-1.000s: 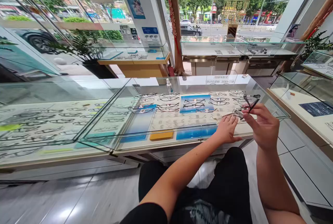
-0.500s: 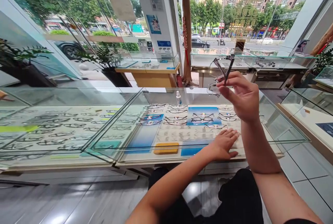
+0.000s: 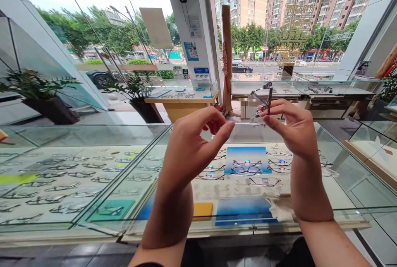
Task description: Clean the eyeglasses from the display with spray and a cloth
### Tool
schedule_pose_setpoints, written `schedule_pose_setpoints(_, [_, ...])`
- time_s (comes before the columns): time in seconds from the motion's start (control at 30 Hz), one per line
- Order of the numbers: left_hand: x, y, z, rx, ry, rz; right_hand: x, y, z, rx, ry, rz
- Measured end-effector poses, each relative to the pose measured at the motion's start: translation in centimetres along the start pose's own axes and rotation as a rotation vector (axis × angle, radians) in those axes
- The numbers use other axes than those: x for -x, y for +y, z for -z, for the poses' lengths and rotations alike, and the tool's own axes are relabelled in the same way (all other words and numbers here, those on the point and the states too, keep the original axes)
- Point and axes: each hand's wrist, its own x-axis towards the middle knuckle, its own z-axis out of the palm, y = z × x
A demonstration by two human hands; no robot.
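My right hand point(image 3: 291, 128) pinches a pair of eyeglasses point(image 3: 268, 102) between thumb and fingers, above the glass counter. The dark temples of the eyeglasses point up, and the lenses are hard to make out against the background. My left hand point(image 3: 198, 145) is raised to the left of the eyeglasses, apart from them. Its fingers are curled while the thumb stands away from them, and nothing shows in its grasp. Under the glass, below both hands, lie several spectacle frames point(image 3: 246, 170) and a blue card point(image 3: 232, 153).
The glass display counter point(image 3: 118, 236) spans the view below my hands. Inside are a yellow case point(image 3: 203, 211), a blue gradient sheet point(image 3: 242, 213) and a teal tray point(image 3: 113, 209). Farther back stand a wooden post point(image 3: 227, 60), more showcases point(image 3: 338, 87) and potted plants point(image 3: 46, 105).
My left hand has lifted off the counter top and come up near the eyeglasses. My right hand still holds them, with the temples turned slightly. The view has tilted up.
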Motion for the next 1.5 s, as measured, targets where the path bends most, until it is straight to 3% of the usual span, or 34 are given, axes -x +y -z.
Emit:
schedule_pose_setpoints(0.07, [0.0, -0.7, -1.1, 0.093, 0.077, 0.004, -0.2, 1.0, 0.2, -0.076, -0.034, -0.058])
schedule_pose_setpoints(0.2, [-0.2, -2.0, -2.7, 0.222, 0.082, 0.025, -1.1, 3.6, 0.4, -0.308, -0.122, -0.312])
schedule_pose_setpoints(0.37, [-0.7, -2.3, -3.3, 0.259, 0.077, 0.024, -1.2, 6.3, -0.6, -0.609, -0.267, -0.607])
schedule_pose_setpoints(0.5, [-0.8, -2.0, -3.7, 0.255, 0.029, 0.003, -1.0, 6.9, -1.1, -0.639, -0.325, -0.692])
schedule_pose_setpoints(0.63, [-0.9, -2.0, -3.5, 0.175, 0.030, 0.055, -1.2, 6.3, -0.7, -0.433, -0.356, -0.582])
schedule_pose_setpoints(0.8, [-1.1, -2.4, -2.5, 0.012, 0.037, 0.132, -1.3, 4.7, -0.3, 0.022, -0.419, -0.331])
schedule_pose_setpoints(0.9, [-1.5, -3.1, -2.7, -0.107, -0.077, 0.105, -1.1, 4.0, -0.9, 0.345, -0.479, -0.196])
schedule_pose_setpoints(1.03, [-2.1, -5.1, -4.5, -0.218, -0.327, 0.016, -0.9, 3.9, -2.0, 0.689, -0.606, -0.100])
schedule_pose_setpoints(1.17, [-2.5, -6.8, -6.0, -0.231, -0.478, 0.001, -0.9, 4.5, -2.5, 0.820, -0.659, -0.040])
schedule_pose_setpoints(1.5, [-2.9, -7.4, -7.0, -0.183, -0.450, -0.002, -0.9, 4.3, -3.5, 0.980, -0.761, -0.007])
